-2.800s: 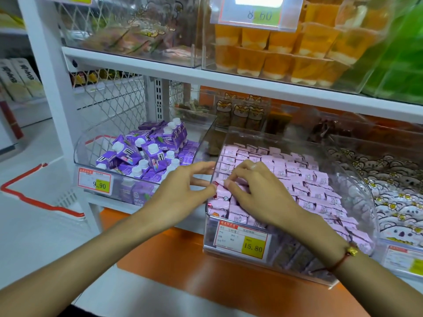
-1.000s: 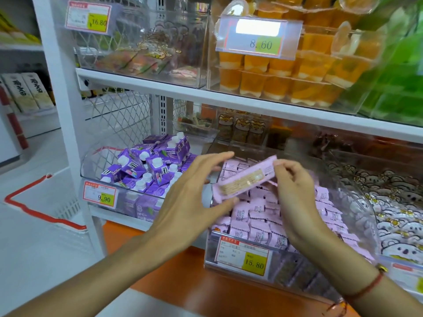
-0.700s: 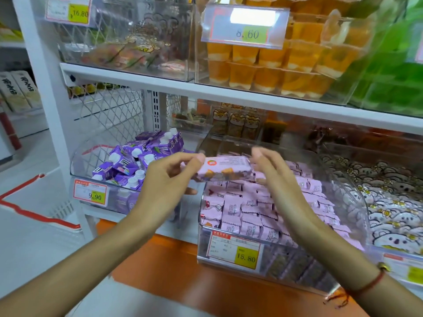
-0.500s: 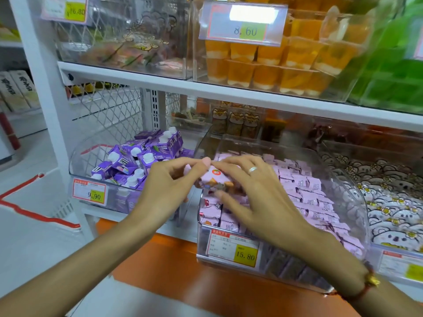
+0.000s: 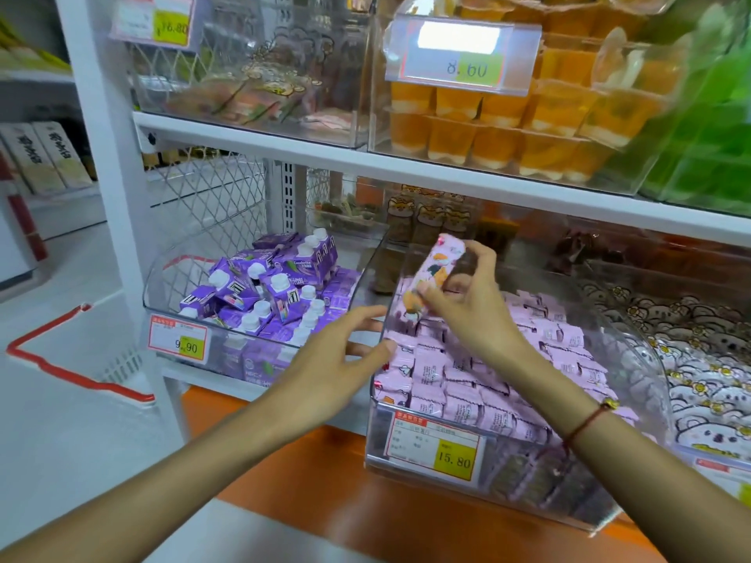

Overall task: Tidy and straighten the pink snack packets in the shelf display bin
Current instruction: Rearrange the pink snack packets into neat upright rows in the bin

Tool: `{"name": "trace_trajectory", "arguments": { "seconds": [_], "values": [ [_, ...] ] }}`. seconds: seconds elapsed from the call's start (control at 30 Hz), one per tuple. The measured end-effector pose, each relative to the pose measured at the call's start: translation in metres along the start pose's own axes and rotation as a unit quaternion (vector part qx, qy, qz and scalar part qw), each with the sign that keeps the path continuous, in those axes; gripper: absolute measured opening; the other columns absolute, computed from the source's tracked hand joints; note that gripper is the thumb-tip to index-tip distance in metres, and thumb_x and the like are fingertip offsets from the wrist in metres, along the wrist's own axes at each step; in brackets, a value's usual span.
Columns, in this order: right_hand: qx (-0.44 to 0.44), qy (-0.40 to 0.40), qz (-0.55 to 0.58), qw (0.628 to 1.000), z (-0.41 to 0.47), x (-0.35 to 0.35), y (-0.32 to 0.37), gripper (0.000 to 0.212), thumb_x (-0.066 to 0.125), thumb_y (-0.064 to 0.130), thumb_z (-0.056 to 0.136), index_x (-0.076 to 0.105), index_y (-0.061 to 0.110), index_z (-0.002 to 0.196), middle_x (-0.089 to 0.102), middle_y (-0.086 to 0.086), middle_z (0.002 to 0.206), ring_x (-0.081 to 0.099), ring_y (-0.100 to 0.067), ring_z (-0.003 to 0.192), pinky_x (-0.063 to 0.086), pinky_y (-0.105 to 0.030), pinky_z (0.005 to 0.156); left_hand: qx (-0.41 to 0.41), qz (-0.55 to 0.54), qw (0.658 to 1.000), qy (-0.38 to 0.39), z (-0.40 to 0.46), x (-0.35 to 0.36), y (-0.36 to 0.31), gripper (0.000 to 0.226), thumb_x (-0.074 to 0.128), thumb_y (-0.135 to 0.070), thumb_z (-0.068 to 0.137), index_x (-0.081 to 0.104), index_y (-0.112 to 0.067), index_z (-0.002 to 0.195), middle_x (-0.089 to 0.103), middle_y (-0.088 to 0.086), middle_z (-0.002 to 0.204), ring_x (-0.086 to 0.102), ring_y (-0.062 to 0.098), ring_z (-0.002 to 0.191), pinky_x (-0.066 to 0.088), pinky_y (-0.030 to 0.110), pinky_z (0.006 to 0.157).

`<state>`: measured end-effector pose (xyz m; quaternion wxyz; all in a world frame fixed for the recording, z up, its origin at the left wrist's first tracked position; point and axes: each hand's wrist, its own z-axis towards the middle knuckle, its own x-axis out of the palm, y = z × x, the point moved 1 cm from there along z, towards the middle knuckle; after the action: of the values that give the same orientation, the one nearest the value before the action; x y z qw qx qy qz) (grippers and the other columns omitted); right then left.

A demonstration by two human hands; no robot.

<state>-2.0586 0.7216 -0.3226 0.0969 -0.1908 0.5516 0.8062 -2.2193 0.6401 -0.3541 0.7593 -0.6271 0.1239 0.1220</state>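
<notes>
The right hand [image 5: 475, 306] is pinching one pink packet [image 5: 431, 278] above the display bin [image 5: 426, 477], its long axis standing steeply, apparently crosswise to the rows of packets [image 5: 467, 384] lying below. The left hand [image 5: 337, 359] is waiting spread and empty at the bin's left wall, nearer the front rows.

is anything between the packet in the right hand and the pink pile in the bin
Nothing visible. The right hand holds the packet tilted above the pink packets; the left hand rests at the bin left edge.

Purple cartons [image 5: 268, 290] beside orange jelly cups [image 5: 495, 128].
</notes>
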Motion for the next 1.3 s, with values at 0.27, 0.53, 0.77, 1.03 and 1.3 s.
{"name": "trace_trajectory", "arguments": {
  "seconds": [0.27, 0.53, 0.77, 1.03, 1.3],
  "values": [
    [-0.14, 0.058, -0.33, 0.932, -0.003, 0.007, -0.017, 0.02, 0.066, 0.04, 0.085, 0.06, 0.023, 0.094, 0.053, 0.003, 0.098, 0.05, -0.011, 0.086, 0.043, -0.029, 0.066, -0.01, -0.02, 1.0, 0.0, 0.001, -0.004, 0.002, 0.038, 0.065, -0.029, 0.087, 0.055, -0.035, 0.123, 0.06, -0.012, 0.117, 0.066, 0.009, 0.093, 0.052, 0.039, 0.092],
    [-0.054, 0.271, -0.348, 0.896, 0.024, -0.004, -0.007, 0.025, 0.053, 0.035, 0.094, 0.071, 0.018, 0.098, 0.059, 0.003, 0.097, 0.054, -0.012, 0.09, 0.045, -0.034, 0.087, -0.016, -0.003, 1.0, -0.015, 0.003, -0.004, 0.001, 0.034, 0.066, -0.03, 0.086, 0.055, -0.041, 0.116, 0.059, -0.02, 0.108, 0.066, 0.003, 0.089, 0.052, 0.036, 0.09],
    [-0.013, 0.224, -0.355, 0.908, 0.051, 0.006, -0.01, 0.022, 0.071, 0.035, 0.081, 0.068, 0.018, 0.095, 0.062, 0.003, 0.081, 0.058, -0.017, 0.078, 0.051, -0.038, 0.078, -0.013, 0.006, 1.0, -0.02, 0.004, -0.005, 0.001, 0.032, 0.068, -0.031, 0.084, 0.056, -0.045, 0.11, 0.061, -0.016, 0.111, 0.066, 0.003, 0.09, 0.051, 0.036, 0.091],
    [-0.058, 0.201, -0.33, 0.92, 0.049, 0.012, -0.012, 0.007, 0.074, 0.021, 0.079, 0.072, 0.015, 0.079, 0.062, 0.01, 0.064, 0.052, -0.001, 0.058, 0.04, -0.017, 0.058, 0.009, 0.009, 0.998, -0.07, 0.004, -0.002, -0.006, 0.034, 0.063, -0.028, 0.089, 0.056, -0.036, 0.121, 0.061, -0.021, 0.117, 0.061, -0.005, 0.097, 0.047, 0.032, 0.094],
    [-0.142, 0.015, -0.186, 0.972, 0.032, 0.007, -0.001, 0.01, 0.053, 0.019, 0.095, 0.06, 0.014, 0.09, 0.062, 0.001, 0.079, 0.056, -0.011, 0.068, 0.046, -0.023, 0.062, 0.017, 0.027, 0.997, -0.073, 0.005, -0.001, -0.009, 0.023, 0.059, -0.022, 0.09, 0.063, -0.033, 0.11, 0.065, -0.02, 0.111, 0.062, -0.002, 0.095, 0.049, 0.032, 0.09]
  ]
}}
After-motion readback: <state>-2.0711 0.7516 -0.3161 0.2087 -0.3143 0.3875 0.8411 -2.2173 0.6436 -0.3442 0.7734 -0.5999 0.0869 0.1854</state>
